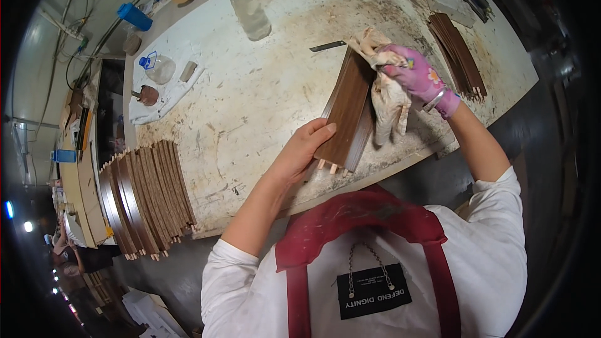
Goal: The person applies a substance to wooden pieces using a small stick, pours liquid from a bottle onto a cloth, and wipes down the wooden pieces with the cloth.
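My bare left hand (302, 149) grips the near end of a dark brown wooden board (348, 107), thumb on its upper face. Short pale dowels (327, 166) stick out of the board's near end. Another brown board surface (359, 143) shows along its right side; how the two lie together is partly hidden. My right hand (421, 76), in a pink flowered glove, is closed around a crumpled cream rag (390, 105). Part of the rag rests against the far end of the board, and the rest hangs down along the right side.
A stained white worktable (250, 119) spreads ahead. Stacked brown boards (150, 194) stand at its left edge, more boards (457, 56) at the right. A clear bottle (249, 15), a flat dark blade (327, 46), a plastic jug (159, 69) and a blue bottle (134, 17) lie farther off.
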